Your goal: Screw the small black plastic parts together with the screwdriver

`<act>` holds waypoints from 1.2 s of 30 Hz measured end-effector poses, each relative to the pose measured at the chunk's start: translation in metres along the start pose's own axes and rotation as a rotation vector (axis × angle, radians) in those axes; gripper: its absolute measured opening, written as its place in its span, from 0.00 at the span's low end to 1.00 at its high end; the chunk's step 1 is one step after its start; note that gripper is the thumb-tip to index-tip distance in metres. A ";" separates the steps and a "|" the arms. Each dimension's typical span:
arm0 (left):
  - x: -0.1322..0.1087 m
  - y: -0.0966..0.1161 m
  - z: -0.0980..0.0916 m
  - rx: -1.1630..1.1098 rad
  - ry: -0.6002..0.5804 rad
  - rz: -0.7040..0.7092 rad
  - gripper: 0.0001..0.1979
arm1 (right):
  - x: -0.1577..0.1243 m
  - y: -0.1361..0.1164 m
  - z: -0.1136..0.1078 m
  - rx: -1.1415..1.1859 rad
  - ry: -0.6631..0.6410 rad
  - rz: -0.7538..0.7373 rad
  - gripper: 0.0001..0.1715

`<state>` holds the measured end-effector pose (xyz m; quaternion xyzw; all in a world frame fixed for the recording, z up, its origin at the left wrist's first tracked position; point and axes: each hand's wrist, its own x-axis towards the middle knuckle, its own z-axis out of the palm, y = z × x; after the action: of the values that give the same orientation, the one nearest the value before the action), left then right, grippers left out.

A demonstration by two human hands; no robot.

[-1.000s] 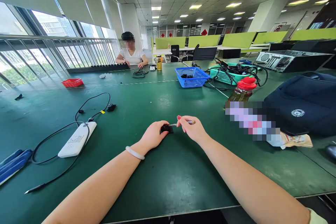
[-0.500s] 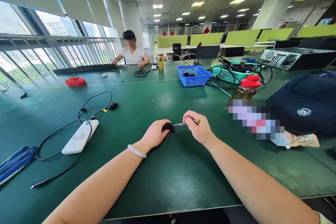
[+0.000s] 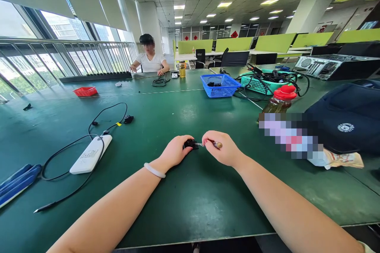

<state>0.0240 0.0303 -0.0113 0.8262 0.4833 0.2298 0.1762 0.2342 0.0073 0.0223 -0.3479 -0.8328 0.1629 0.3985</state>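
Observation:
On the green table [image 3: 178, 205], my left hand [image 3: 175, 150] is closed round a small black part [image 3: 191, 144], pressing it to the surface. Its exact kind is too small to make out. My right hand [image 3: 222, 148] grips a screwdriver [image 3: 218, 145] lying nearly level, its thin metal shaft pointing left. The tip meets the right side of the black part, though the contact point is partly hidden by its size. Most of the handle is covered by my right fingers; only its rounded end shows.
Left lie a white power strip [image 3: 92, 154] with a black cable and blue gloves [image 3: 19, 184]. Beyond are a red basket [image 3: 85, 91], a blue basket [image 3: 220, 86] and a teal basket [image 3: 258, 84] of cables. A red-lidded bottle [image 3: 279, 101] and dark bag [image 3: 347, 114] stand right. A person [image 3: 151, 61] sits opposite.
My right hand has moved left and slightly down with the screwdriver, closer to the black part. My left hand stays in place. The person opposite has raised one hand slightly.

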 end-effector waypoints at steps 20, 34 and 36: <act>0.002 0.001 0.000 0.006 0.011 -0.024 0.15 | 0.003 -0.007 0.004 -0.265 -0.065 -0.092 0.18; 0.001 0.000 0.000 -0.017 0.015 0.009 0.16 | 0.002 0.003 0.005 -0.097 0.051 0.130 0.12; 0.000 0.000 0.000 -0.021 0.008 0.012 0.16 | 0.001 0.001 0.007 -0.170 0.000 0.055 0.11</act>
<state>0.0238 0.0310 -0.0113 0.8262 0.4768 0.2393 0.1813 0.2284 0.0088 0.0181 -0.4032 -0.8337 0.1028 0.3630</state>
